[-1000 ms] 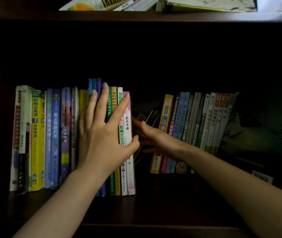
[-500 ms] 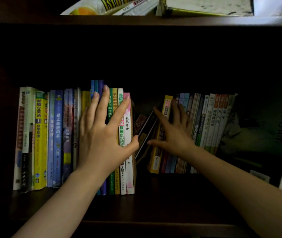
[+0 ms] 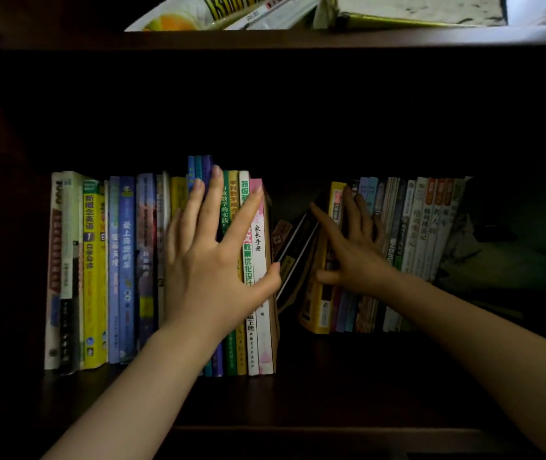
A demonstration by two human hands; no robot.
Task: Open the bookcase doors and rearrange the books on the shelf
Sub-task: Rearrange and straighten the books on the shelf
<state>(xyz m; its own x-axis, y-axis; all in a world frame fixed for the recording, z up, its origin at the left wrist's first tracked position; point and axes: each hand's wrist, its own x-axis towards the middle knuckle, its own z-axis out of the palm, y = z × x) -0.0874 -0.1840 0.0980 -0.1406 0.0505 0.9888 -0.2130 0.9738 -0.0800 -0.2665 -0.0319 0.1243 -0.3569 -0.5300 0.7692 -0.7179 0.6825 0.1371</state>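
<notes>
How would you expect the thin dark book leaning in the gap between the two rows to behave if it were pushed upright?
The thin dark book leans unsupported in the gap, so it would probably tip back unless held. It looks slim, so likely light and rather floppy. The right hand lies flat on the right row beside it, and closing that row in should steady it.

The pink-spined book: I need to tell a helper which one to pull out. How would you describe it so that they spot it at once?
On the dark shelf two rows of books stand with a gap between them. Go to the left row, where the left hand lies flat on the spines. The pink-spined book is that row's last one beside the gap, pale pink and white among green and yellow neighbours.
</notes>
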